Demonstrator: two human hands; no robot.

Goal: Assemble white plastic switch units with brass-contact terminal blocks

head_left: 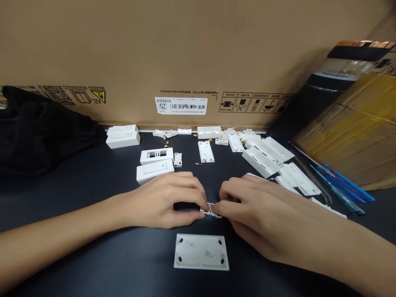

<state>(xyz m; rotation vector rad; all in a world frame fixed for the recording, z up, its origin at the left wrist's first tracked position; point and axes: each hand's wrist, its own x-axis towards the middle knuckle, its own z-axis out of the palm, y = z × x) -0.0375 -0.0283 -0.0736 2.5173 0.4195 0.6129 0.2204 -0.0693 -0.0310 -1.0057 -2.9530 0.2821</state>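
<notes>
A small white plastic switch base with brass contacts (211, 213) lies low over the dark table, between both hands. My left hand (173, 200) pinches its left end between thumb and index finger. At the other end, my right hand (250, 206) has its fingers closed on the piece; its thumb is mostly hidden. Nearer to me lies a flat white back plate (201, 252) with dark holes at its corners. Just beyond my left hand sit a white rocker switch (154, 169), an open white switch frame (145, 157) and another small white insert (177, 160).
Two closed switches (123, 140) stand at the back left, beside a black cloth (40, 136). White housings (261, 161), plates and brass bits spread right. Screwdrivers (337, 189) lie near a taped box (349, 132) and dark bottle (321, 88). A large carton (123, 49) walls the back.
</notes>
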